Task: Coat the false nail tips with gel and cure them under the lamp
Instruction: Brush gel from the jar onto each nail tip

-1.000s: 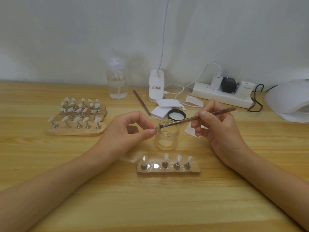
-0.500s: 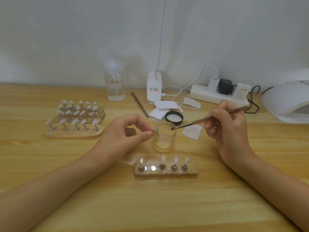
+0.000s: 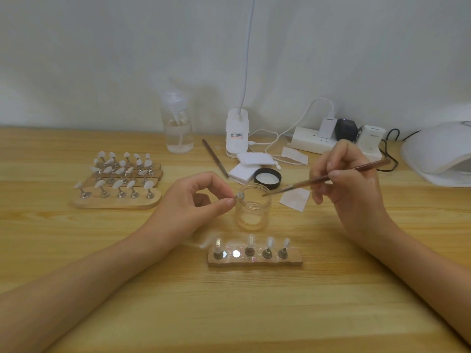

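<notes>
Nail tip (image 3: 239,195) is pinched by the left hand (image 3: 193,200); the brush (image 3: 328,177) is gripped by the right hand (image 3: 351,186). Fingertips (image 3: 230,201) may be smeared, since little of it is exposed.

Left hand (image 3: 196,202), right hand (image 3: 356,192): fingers (image 3: 216,180) pinched (forearms angled inward).

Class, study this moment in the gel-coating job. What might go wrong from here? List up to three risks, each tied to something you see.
1. The open jar sits right between the left hand and right hand; a nudge may tip it.
2. The nail tip is only pinched at the left fingertips; pressure from the brush might twist or drop it.
3. Gel could drip from the brush onto the table.
</notes>
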Available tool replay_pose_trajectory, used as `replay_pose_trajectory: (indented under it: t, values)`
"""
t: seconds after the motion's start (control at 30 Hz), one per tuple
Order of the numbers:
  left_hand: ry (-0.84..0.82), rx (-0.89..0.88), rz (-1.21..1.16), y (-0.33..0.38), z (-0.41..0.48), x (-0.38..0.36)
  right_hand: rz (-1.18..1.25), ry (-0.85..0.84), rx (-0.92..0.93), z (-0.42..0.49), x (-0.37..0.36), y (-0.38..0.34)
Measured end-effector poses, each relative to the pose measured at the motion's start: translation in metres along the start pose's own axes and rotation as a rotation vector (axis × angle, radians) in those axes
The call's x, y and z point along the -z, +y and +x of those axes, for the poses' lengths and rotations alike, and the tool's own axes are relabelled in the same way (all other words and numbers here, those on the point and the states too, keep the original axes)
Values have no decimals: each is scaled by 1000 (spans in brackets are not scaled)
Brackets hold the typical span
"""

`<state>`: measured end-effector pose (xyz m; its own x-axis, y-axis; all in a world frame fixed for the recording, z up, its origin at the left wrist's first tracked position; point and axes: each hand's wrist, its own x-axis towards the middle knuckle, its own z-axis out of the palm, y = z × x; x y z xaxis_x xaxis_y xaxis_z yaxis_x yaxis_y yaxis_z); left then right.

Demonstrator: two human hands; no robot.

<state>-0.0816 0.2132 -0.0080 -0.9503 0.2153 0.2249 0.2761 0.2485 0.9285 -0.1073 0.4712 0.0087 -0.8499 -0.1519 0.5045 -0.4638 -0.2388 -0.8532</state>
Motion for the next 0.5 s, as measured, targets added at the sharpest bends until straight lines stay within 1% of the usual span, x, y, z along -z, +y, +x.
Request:
replay_pose_trajectory:
  t: [0.1,0.27,0.4,0.5]
  values:
    - [1,-5,5,0,0,0,-21,-35,24,-1,0,-1]
    - [-6,-18,9,0,0,0,-27,11,28,0,5,-4]
    - [-7,-38,6,0,-1,1,124,113,-49,-1,3,-6]
    - [1,-68,-29,2,0,2,197,133,-140,-2,0,-5]
